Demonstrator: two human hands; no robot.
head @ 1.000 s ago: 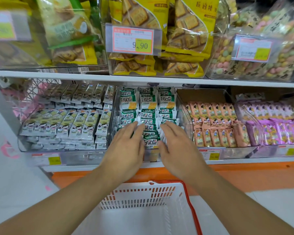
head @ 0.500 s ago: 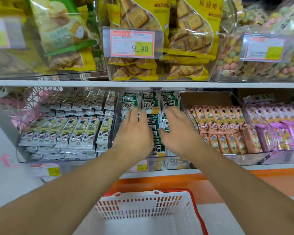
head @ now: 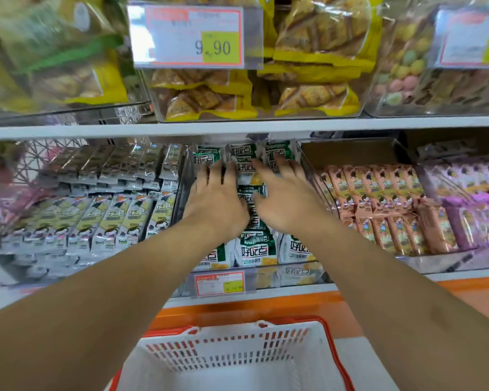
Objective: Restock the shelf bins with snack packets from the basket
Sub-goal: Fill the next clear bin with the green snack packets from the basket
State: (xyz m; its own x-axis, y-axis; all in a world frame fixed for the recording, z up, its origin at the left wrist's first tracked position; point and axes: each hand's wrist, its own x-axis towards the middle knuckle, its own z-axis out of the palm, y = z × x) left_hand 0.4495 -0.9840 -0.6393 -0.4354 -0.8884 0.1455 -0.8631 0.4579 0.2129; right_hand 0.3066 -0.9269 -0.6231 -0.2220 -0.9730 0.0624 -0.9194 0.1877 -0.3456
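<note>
While my left hand (head: 215, 201) and right hand (head: 285, 201) press flat-fingered on the green packets (head: 254, 246), grey packets (head: 119, 218) and pink packets (head: 378, 198) flank them, with the basket (head: 237, 348) below.

White lower shelf (head: 378, 279), clear bins (head: 316, 162) of snack packets (head: 254, 246) side by side, price tag (head: 220, 283) in front

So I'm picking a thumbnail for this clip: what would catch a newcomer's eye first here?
Two bare forearms reach up the middle, the left hand and right hand lying flat with straight fingers on the green-and-white snack packets in the centre bin of the lower shelf. Above them hangs a big price tag reading 9.90, before yellow biscuit bags. At the bottom edge sits the white basket with its red rim.
</note>
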